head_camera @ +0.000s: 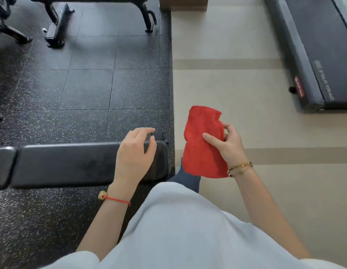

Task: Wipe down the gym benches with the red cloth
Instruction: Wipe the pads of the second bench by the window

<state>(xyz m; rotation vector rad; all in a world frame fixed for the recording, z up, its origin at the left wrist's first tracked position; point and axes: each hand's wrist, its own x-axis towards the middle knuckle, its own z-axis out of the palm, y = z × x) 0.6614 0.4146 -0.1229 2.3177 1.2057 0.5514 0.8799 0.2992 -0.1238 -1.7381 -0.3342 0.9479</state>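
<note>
A black padded gym bench (71, 164) lies across the lower left, its right end near the edge of the rubber floor. My left hand (135, 152) hovers over that right end, fingers apart and holding nothing. The red cloth (201, 152) hangs folded in the air to the right of the bench, over the beige floor. My right hand (227, 144) grips the cloth at its right side, thumb across the front.
A second bench's black frame and feet (56, 26) stand at the top left on the speckled rubber mat (91, 90). A treadmill (314, 55) fills the top right on the beige floor (236, 84). Weights sit at the far top left.
</note>
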